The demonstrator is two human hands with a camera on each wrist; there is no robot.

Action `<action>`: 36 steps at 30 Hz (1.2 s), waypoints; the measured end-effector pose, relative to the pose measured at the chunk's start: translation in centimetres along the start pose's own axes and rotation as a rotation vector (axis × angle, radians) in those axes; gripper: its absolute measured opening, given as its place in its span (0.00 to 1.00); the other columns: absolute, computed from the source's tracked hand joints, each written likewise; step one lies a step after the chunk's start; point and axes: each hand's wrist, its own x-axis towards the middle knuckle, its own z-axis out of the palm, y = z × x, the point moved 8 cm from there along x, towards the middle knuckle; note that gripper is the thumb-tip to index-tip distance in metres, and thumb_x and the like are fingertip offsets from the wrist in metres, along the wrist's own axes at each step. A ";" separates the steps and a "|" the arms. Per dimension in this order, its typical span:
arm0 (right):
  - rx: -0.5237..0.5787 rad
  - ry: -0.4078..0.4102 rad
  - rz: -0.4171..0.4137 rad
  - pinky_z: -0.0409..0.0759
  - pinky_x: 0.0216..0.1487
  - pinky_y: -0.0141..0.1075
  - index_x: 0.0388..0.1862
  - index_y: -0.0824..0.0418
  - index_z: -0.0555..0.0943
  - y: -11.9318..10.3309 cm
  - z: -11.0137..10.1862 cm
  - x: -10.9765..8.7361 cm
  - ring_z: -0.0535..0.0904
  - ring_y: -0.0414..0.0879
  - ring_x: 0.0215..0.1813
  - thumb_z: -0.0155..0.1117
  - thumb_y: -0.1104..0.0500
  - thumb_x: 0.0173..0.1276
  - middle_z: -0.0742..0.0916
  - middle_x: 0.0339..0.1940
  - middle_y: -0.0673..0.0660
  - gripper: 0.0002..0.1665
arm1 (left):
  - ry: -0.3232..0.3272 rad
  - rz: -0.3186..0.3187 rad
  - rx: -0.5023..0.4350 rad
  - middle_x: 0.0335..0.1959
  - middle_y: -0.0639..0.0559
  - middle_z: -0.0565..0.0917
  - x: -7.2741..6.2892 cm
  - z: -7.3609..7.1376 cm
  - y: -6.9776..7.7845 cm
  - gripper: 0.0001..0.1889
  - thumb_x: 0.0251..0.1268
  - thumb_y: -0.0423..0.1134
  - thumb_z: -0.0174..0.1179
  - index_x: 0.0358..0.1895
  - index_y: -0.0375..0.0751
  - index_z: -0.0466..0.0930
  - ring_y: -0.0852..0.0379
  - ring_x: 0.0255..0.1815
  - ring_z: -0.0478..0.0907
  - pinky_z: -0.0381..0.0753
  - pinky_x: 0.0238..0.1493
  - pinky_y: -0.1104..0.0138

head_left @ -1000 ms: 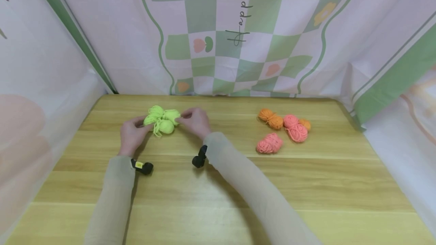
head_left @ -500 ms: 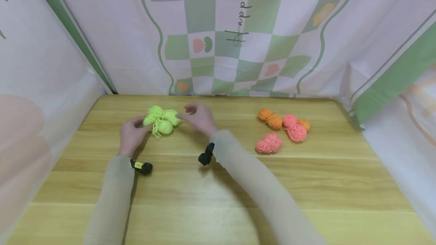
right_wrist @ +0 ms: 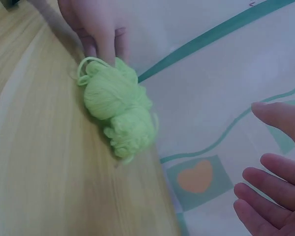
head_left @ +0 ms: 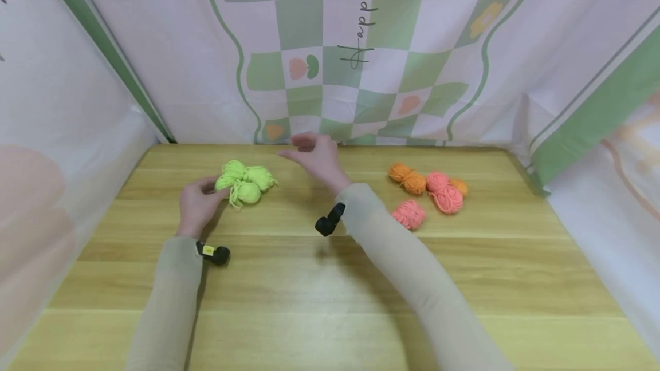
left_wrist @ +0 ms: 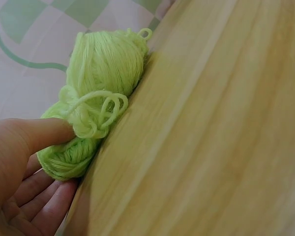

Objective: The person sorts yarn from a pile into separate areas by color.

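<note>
Several small yellow-green yarn balls lie bunched on the left part of the table. At their left side my left hand holds the nearest ball, and the left wrist view shows the thumb on top of the yarn with fingers at its lower side. My right hand is raised to the right of the bunch, apart from it and holding nothing. In the right wrist view its fingers are spread and relaxed.
At the right lie an orange yarn bundle, a pink yarn bundle and another orange ball behind it. A separate pink ball is partly covered by my right sleeve. A printed curtain stands along the wooden table's back edge.
My right hand has let go of the yellow-green yarn and moved up and to the right, its fingers loosening. The left hand and the yarn have stayed almost in place.
</note>
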 end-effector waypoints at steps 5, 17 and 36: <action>0.000 0.016 0.000 0.81 0.52 0.32 0.56 0.58 0.85 -0.4 -1.4 -0.2 0.84 0.43 0.51 0.81 0.45 0.59 0.88 0.53 0.54 0.30 | 0.001 0.005 0.000 0.56 0.35 0.84 0.0 0.0 0.0 0.23 0.64 0.38 0.70 0.60 0.32 0.82 0.41 0.56 0.81 0.77 0.61 0.52; 0.033 0.018 0.018 0.79 0.58 0.38 0.60 0.56 0.83 -0.5 -4.3 -1.1 0.82 0.50 0.58 0.79 0.43 0.59 0.86 0.57 0.54 0.33 | -0.009 -0.010 -0.006 0.57 0.37 0.84 0.0 0.1 -0.1 0.25 0.64 0.41 0.71 0.62 0.35 0.81 0.43 0.55 0.81 0.77 0.60 0.54; 0.022 0.021 0.028 0.79 0.60 0.41 0.64 0.55 0.82 1.0 -7.6 -2.9 0.82 0.50 0.59 0.79 0.43 0.60 0.85 0.60 0.54 0.35 | -0.011 -0.009 0.002 0.57 0.36 0.84 0.0 0.0 -0.1 0.24 0.64 0.40 0.71 0.61 0.34 0.81 0.42 0.56 0.80 0.77 0.61 0.52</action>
